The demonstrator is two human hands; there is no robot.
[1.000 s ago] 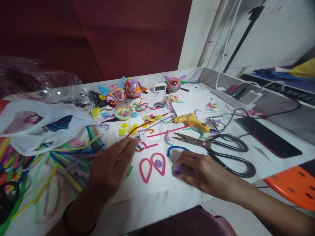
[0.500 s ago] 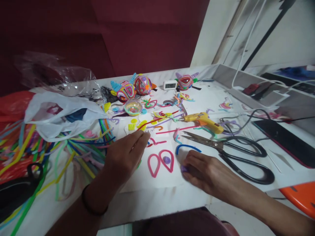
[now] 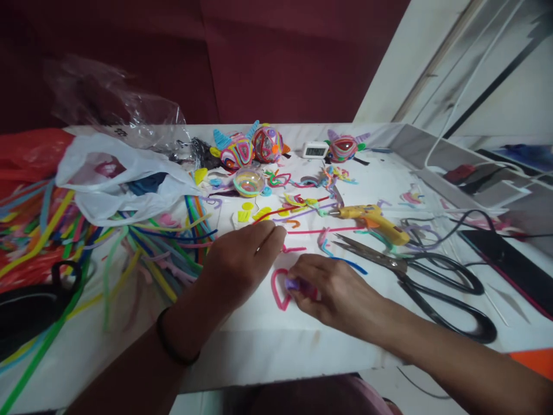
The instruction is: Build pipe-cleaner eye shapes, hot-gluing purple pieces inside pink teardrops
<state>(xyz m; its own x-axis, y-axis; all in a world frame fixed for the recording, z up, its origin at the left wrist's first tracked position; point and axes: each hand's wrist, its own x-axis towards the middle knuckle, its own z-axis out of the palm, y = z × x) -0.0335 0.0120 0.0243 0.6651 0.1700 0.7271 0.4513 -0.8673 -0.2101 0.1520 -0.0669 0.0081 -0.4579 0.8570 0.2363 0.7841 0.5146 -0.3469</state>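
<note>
My right hand [image 3: 332, 288] is closed in a pinch around a small purple pipe-cleaner coil [image 3: 292, 284], just above the white tabletop. Beneath its fingers, a pink teardrop-shaped pipe-cleaner loop is mostly covered; the left pink loop [image 3: 280, 291] shows beside them. My left hand [image 3: 242, 259], a dark band at its wrist, is closed with thumb and forefinger together at the upper left of the loops. What it pinches, if anything, is hidden. A blue pipe-cleaner piece [image 3: 352, 265] lies just beyond my right hand.
Large scissors [image 3: 400, 265] and a yellow glue gun [image 3: 374, 219] lie on the right, near a phone [image 3: 510, 265]. Bundled pipe cleaners [image 3: 151, 253] and a white plastic bag [image 3: 125, 178] crowd the left. Decorated balls [image 3: 268, 144] and a small timer [image 3: 315, 150] stand behind.
My right hand has moved left from beside the blue piece to over the right pink loop, carrying the purple piece. My left hand stays pinched. The camera view has shifted slightly.
</note>
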